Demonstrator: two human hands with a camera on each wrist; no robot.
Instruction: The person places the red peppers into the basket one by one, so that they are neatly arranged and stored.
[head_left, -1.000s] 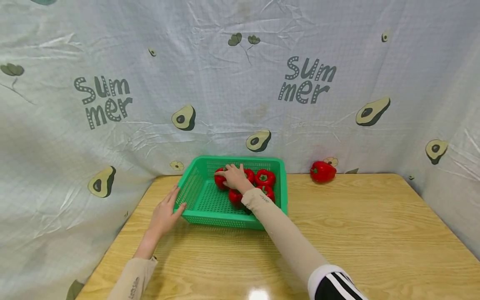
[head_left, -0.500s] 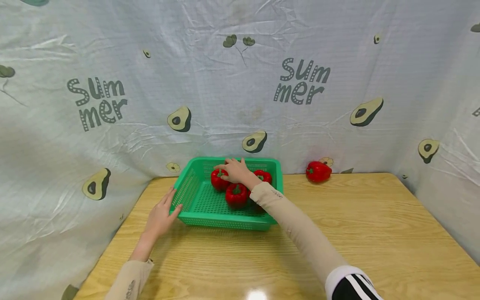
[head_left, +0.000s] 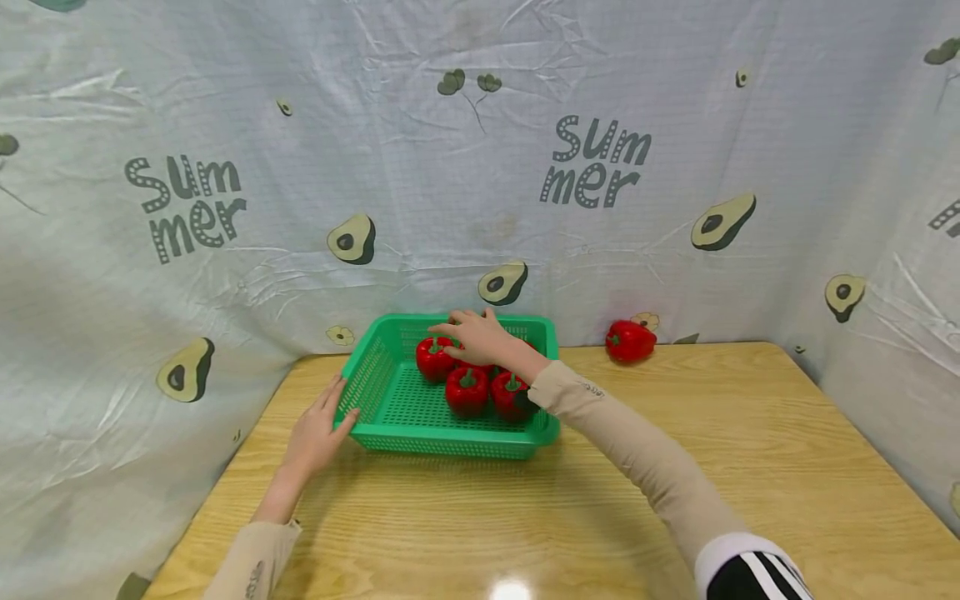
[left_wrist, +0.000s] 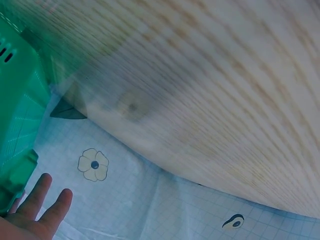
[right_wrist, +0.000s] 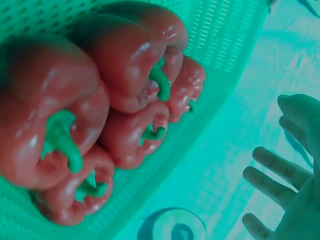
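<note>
Several red bell peppers sit in a green plastic basket (head_left: 442, 443). Their green stems show in the right wrist view, such as the one on the large pepper (right_wrist: 85, 120). My right hand (head_left: 486, 337) hovers above the back row with fingers spread. In the right wrist view nothing lies between those fingers, and the back left pepper (head_left: 433, 360) is nearest them in the head view. My forearm and hand hide some of the back peppers. At the basket's left side, my left hand (head_left: 313, 429) rests with straight fingers against the rim.
One more red bell pepper (head_left: 630, 342) lies on its side at the table's back edge, right of the basket. The wooden table (head_left: 675, 467) meets a patterned cloth (head_left: 420, 183) behind and at both sides.
My right hand has drawn up and to the right from the back left pepper, uncovering more of the front peppers. The left hand stays at the rim. The head view has turned slightly right.
</note>
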